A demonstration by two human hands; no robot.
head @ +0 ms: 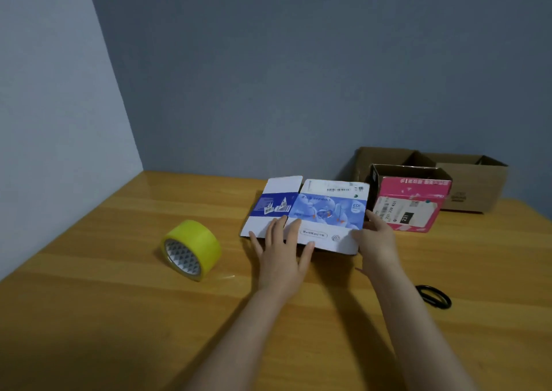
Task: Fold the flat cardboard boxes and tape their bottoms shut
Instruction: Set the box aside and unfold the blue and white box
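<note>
Flat blue-and-white box (pixel 316 211) lies on tabletop (pixel 119 301), centre, toward far edge. Left hand (pixel 280 250) presses near flap, fingers straight and spread, gripping nothing. Right hand (pixel 378 238) holds box's right edge, thumb on top face. Yellow tape roll (pixel 191 248) stands on edge, well left of box. Black scissors (pixel 433 296) near right. Pink box (pixel 412 202) just beside, erected; brown boxes (pixel 475 184) behind it.

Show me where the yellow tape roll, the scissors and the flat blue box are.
yellow tape roll (pixel 198 236): head view, on its yellow outer band.
scissors (pixel 433 298): head view, on the black handle loops.
flat blue box (pixel 325 208): head view, on the light blue printed panel.
</note>
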